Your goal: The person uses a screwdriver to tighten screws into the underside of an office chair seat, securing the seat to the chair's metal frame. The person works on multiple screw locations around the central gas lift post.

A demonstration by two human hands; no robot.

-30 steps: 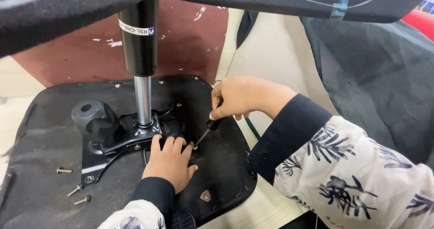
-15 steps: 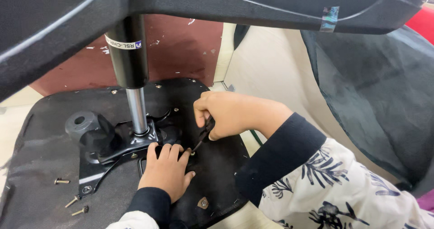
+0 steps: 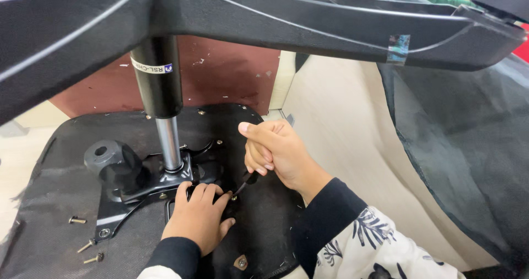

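Three loose screws [image 3: 82, 240] lie near left on the black underside of an upturned chair seat [image 3: 55, 141]. Just right of them the left hand [image 3: 197, 219] rests with fingers spread flat on the metal mounting plate [image 3: 165, 188]. Slightly farther right, the right hand [image 3: 275, 149] has its fingers curled tight around a dark-handled screwdriver [image 3: 245, 182], tip down at the plate beside the left fingertips, with the gas cylinder [image 3: 162, 102] rising beyond.

White band label [image 3: 152, 68] around the black cylinder [image 3: 158, 78]
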